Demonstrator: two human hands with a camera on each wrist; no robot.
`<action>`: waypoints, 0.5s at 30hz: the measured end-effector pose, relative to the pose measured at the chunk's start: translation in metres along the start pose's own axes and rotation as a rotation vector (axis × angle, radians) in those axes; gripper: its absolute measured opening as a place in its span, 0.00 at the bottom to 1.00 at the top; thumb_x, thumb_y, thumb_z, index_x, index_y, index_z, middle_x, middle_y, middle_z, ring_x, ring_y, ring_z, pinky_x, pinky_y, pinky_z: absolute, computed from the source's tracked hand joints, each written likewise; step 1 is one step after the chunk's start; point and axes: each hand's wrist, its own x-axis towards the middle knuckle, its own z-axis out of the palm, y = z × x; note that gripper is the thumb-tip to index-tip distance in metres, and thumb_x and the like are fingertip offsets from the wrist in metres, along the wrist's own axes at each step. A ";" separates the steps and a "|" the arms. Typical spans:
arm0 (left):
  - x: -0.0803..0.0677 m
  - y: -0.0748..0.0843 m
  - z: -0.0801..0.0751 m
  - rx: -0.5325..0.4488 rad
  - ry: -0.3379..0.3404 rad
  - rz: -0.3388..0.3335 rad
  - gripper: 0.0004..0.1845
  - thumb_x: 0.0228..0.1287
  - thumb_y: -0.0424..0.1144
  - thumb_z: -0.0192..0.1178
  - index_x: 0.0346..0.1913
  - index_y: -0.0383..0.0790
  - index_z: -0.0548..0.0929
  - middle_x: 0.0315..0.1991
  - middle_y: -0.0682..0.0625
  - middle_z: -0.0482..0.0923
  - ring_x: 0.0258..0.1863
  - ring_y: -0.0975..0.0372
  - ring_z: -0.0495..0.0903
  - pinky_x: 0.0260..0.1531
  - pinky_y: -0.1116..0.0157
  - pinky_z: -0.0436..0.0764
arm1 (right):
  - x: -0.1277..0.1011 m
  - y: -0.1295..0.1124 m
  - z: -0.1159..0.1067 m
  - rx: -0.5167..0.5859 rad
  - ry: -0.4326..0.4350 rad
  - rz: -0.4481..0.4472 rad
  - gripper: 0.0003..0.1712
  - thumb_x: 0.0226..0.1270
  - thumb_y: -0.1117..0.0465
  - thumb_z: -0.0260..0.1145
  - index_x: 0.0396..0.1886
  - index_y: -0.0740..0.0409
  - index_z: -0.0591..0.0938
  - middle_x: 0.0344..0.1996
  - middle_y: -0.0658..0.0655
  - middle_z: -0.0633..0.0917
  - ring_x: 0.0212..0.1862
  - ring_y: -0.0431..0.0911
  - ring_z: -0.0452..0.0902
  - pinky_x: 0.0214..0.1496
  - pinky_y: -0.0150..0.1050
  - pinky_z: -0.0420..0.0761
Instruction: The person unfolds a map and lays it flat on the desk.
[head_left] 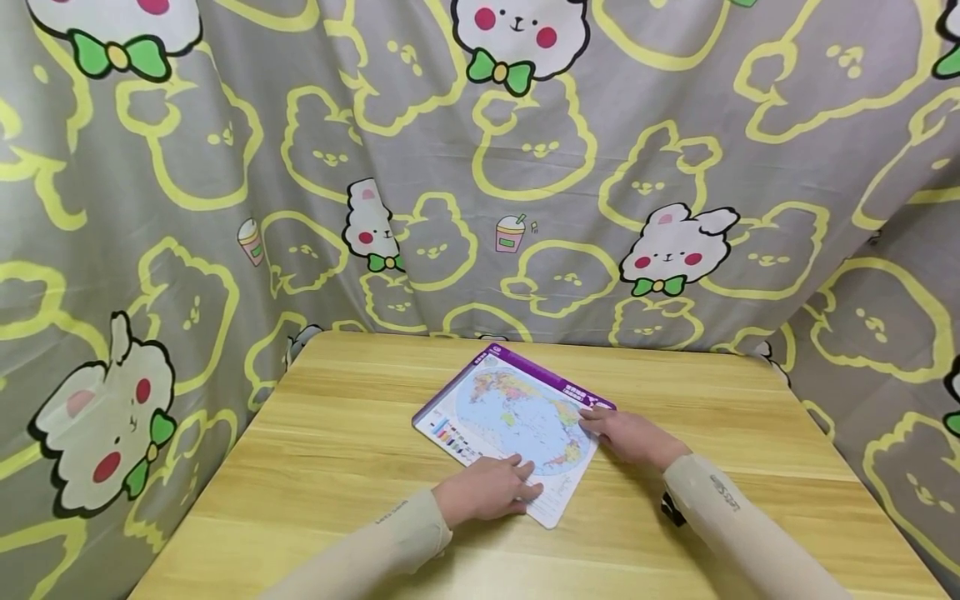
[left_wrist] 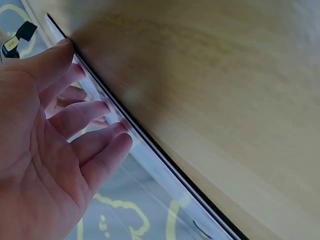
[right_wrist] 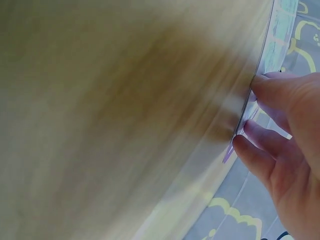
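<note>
A world map sheet (head_left: 517,417) with a purple top strip lies turned at an angle on the wooden table (head_left: 330,450). My left hand (head_left: 487,490) rests on its near lower edge, with loosely bent fingers spread over the printed side. In the left wrist view, the thumb of the left hand (left_wrist: 55,120) lies along the map's thin dark edge. On the map's right side, my right hand (head_left: 633,435) touches the border close to the purple corner. The right wrist view has fingertips of the right hand (right_wrist: 285,130) right at that edge.
Beyond the table's far edge hangs a grey curtain (head_left: 442,167) with yellow outlines and white rabbit faces. It also runs down the left and right sides. A small black item (head_left: 672,510) shows beneath the right sleeve.
</note>
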 end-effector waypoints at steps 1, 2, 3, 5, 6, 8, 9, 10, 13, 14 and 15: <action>0.000 0.000 0.000 0.003 0.004 0.000 0.22 0.69 0.53 0.52 0.64 0.63 0.72 0.65 0.52 0.68 0.63 0.56 0.68 0.54 0.60 0.75 | 0.001 0.001 0.000 -0.009 -0.001 -0.001 0.20 0.65 0.69 0.60 0.57 0.60 0.79 0.60 0.61 0.75 0.60 0.59 0.71 0.58 0.55 0.72; 0.001 0.001 0.001 0.009 0.007 0.003 0.22 0.69 0.53 0.51 0.64 0.63 0.72 0.65 0.52 0.68 0.63 0.56 0.69 0.54 0.60 0.75 | 0.002 0.002 0.000 -0.010 0.000 -0.002 0.20 0.65 0.69 0.60 0.57 0.60 0.79 0.60 0.61 0.75 0.59 0.59 0.72 0.58 0.55 0.72; 0.001 0.001 0.001 0.015 0.011 0.004 0.22 0.69 0.53 0.51 0.64 0.63 0.72 0.65 0.52 0.68 0.63 0.56 0.69 0.54 0.60 0.75 | 0.003 0.003 0.000 -0.010 -0.004 0.002 0.20 0.65 0.69 0.60 0.57 0.60 0.79 0.60 0.61 0.75 0.59 0.59 0.72 0.58 0.55 0.72; 0.001 0.002 0.000 0.026 0.016 0.006 0.21 0.69 0.53 0.51 0.64 0.63 0.72 0.65 0.52 0.68 0.62 0.56 0.69 0.54 0.61 0.75 | 0.004 0.004 0.001 -0.012 -0.014 0.010 0.20 0.66 0.68 0.59 0.58 0.59 0.79 0.61 0.60 0.75 0.60 0.58 0.72 0.59 0.54 0.72; 0.002 0.002 0.000 0.030 0.017 0.006 0.21 0.69 0.53 0.51 0.64 0.63 0.72 0.65 0.52 0.69 0.62 0.56 0.69 0.54 0.61 0.76 | 0.005 0.005 0.001 -0.014 -0.018 0.011 0.20 0.66 0.68 0.59 0.58 0.59 0.79 0.61 0.60 0.75 0.59 0.58 0.72 0.59 0.54 0.72; 0.002 0.003 -0.001 0.032 0.015 0.006 0.21 0.69 0.53 0.51 0.64 0.64 0.72 0.65 0.52 0.69 0.62 0.56 0.69 0.54 0.61 0.75 | 0.006 0.006 0.002 -0.013 -0.022 0.012 0.20 0.66 0.69 0.59 0.58 0.59 0.79 0.61 0.61 0.75 0.59 0.59 0.72 0.59 0.55 0.71; 0.003 0.004 -0.002 0.033 0.014 0.005 0.21 0.69 0.53 0.51 0.64 0.64 0.72 0.65 0.52 0.69 0.62 0.56 0.69 0.54 0.61 0.75 | 0.007 0.006 0.001 -0.013 -0.027 0.017 0.20 0.66 0.69 0.59 0.58 0.59 0.79 0.61 0.60 0.75 0.59 0.59 0.72 0.59 0.55 0.71; 0.003 0.004 -0.002 0.034 0.011 0.005 0.21 0.69 0.53 0.51 0.64 0.64 0.72 0.65 0.53 0.69 0.62 0.56 0.69 0.54 0.62 0.75 | 0.008 0.006 0.001 -0.015 -0.032 0.022 0.21 0.66 0.69 0.59 0.58 0.58 0.79 0.61 0.60 0.75 0.59 0.59 0.72 0.59 0.54 0.71; 0.005 0.004 -0.002 0.028 0.003 0.003 0.21 0.69 0.52 0.51 0.64 0.64 0.72 0.65 0.53 0.69 0.62 0.56 0.69 0.54 0.62 0.75 | 0.010 0.005 0.000 -0.014 -0.047 0.036 0.21 0.67 0.69 0.59 0.59 0.57 0.78 0.61 0.60 0.74 0.60 0.59 0.71 0.59 0.55 0.71; 0.005 0.004 -0.001 0.029 0.002 0.003 0.21 0.69 0.52 0.51 0.64 0.64 0.72 0.65 0.53 0.69 0.62 0.57 0.69 0.54 0.62 0.75 | 0.010 0.005 -0.001 -0.014 -0.051 0.039 0.21 0.67 0.69 0.59 0.59 0.57 0.78 0.61 0.60 0.74 0.60 0.60 0.71 0.59 0.55 0.71; 0.006 0.004 0.000 0.031 0.003 0.005 0.21 0.69 0.52 0.51 0.64 0.64 0.72 0.65 0.53 0.69 0.62 0.57 0.69 0.54 0.62 0.75 | 0.011 0.005 -0.002 -0.014 -0.058 0.045 0.21 0.67 0.68 0.59 0.59 0.57 0.78 0.62 0.59 0.74 0.60 0.60 0.71 0.59 0.55 0.71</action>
